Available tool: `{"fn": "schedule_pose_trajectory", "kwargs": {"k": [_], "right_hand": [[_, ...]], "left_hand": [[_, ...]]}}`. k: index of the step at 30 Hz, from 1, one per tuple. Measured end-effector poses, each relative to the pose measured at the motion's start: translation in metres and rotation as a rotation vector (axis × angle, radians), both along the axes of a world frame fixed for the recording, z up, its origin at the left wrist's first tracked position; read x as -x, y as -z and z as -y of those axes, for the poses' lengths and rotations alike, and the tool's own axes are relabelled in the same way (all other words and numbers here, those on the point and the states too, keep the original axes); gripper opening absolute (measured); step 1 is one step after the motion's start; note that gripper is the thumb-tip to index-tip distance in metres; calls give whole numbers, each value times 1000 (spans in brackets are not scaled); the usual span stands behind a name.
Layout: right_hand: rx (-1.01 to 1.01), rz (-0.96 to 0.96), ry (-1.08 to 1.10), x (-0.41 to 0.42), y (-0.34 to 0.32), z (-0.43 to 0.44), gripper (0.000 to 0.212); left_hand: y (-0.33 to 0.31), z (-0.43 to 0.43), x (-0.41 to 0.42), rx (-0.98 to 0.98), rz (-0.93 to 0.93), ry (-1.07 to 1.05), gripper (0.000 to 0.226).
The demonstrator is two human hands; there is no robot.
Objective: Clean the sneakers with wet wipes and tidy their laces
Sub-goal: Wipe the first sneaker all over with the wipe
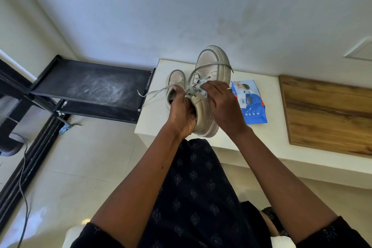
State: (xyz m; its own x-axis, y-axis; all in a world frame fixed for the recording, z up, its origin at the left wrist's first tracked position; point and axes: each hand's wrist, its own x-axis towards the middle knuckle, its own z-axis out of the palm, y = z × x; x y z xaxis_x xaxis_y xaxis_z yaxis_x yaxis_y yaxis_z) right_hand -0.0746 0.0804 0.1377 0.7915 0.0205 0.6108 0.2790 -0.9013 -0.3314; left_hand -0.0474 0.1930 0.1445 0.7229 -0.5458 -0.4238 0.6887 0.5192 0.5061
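Two sneakers were in view. The held sneaker (211, 70) was raised clear of the white ledge (269, 143), toe toward twelve o'clock and heel toward me. My left hand (182, 110) grasped it at the collar, fingers tucked into the opening on its seven o'clock side. My right hand (223, 104) was clenched around a wet wipe (202, 86) (a pale wad, mostly hidden by the fingers) and pressed it on the eyelet area at the centre of the upper. The second sneaker (177, 79) rested on the ledge, just beside the held one at its nine o'clock. The wipes pack (252, 106) lay on the ledge at three o'clock, near the shoe.

Step in hand, by my judgement: wiping the tongue and lace zone of the first sneaker. The laces (216, 64) were untied. One run looped across the toe cap at twelve o'clock; another trailed out past nine o'clock toward the black shoe rack (94, 84). Tidying was not yet done, and I could not tell whether the second sneaker had been cleaned.

Next move, requirements:
- Hold the collar grip firm so the shoe does not twist under wiping pressure.
- Work the wipe along each lace without dragging it out of the eyelets.
- Gather both loose ends and tie or tuck them.

Risk: the trailing end could snag on the second sneaker.
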Motion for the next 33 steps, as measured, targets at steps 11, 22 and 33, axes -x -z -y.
{"fn": "schedule_pose_trajectory", "kwargs": {"k": [11, 22, 33], "right_hand": [[183, -9, -64, 3, 3, 4, 26], [56, 3, -52, 16, 1, -5, 32], [375, -39, 173, -16, -11, 23, 35]], "left_hand": [[2, 0, 2, -29, 42, 35, 87], [3, 1, -1, -68, 68, 24, 84], [4, 6, 5, -239, 133, 8, 72]]}}
